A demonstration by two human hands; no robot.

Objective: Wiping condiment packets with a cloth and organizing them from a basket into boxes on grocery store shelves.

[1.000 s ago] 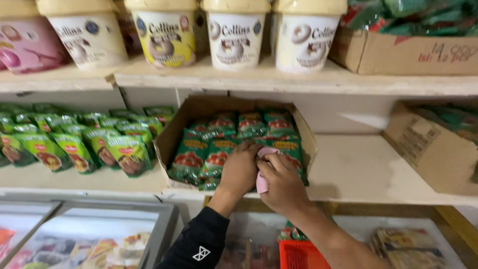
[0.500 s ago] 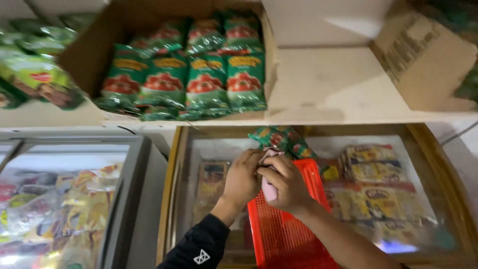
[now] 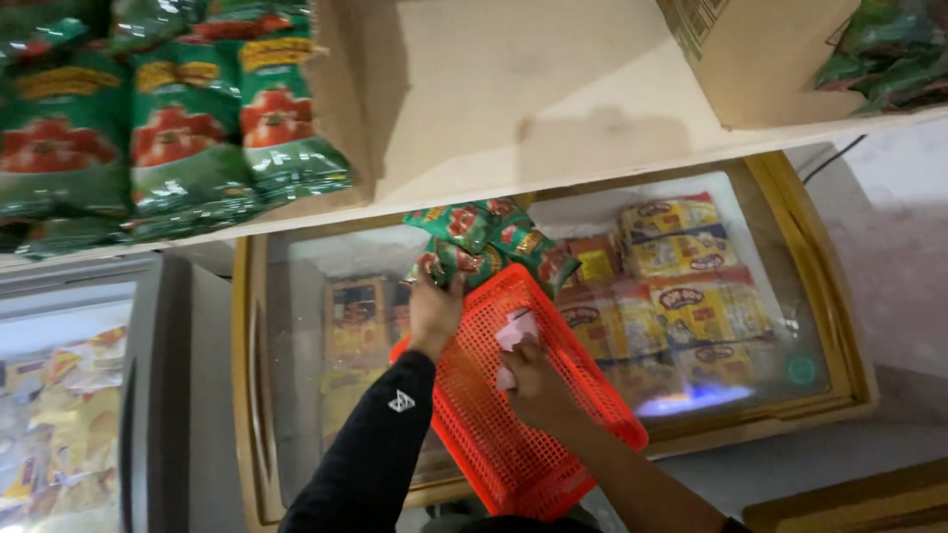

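My left hand (image 3: 434, 308), in a black sleeve, grips green snack packets (image 3: 486, 244) with red pictures at the far end of an orange mesh basket (image 3: 513, 424). The basket rests tilted on the glass lid of a chest freezer (image 3: 296, 266). My right hand (image 3: 530, 380) hovers over the basket's middle, closed around a small pink and white object (image 3: 514, 331). Both hands are close together, the left slightly farther from me.
Above, a white shelf (image 3: 553, 118) carries an open cardboard box (image 3: 341, 109) filled with the same green packets (image 3: 178, 128); another box (image 3: 750, 54) stands at the right. Yellow packages (image 3: 681, 266) lie under the freezer glass. A second freezer (image 3: 69, 395) is at the left.
My view dropped from the shelf box to the freezer. Both hands came down from the box to the orange basket, and my left hand now reaches the packets at its far end.
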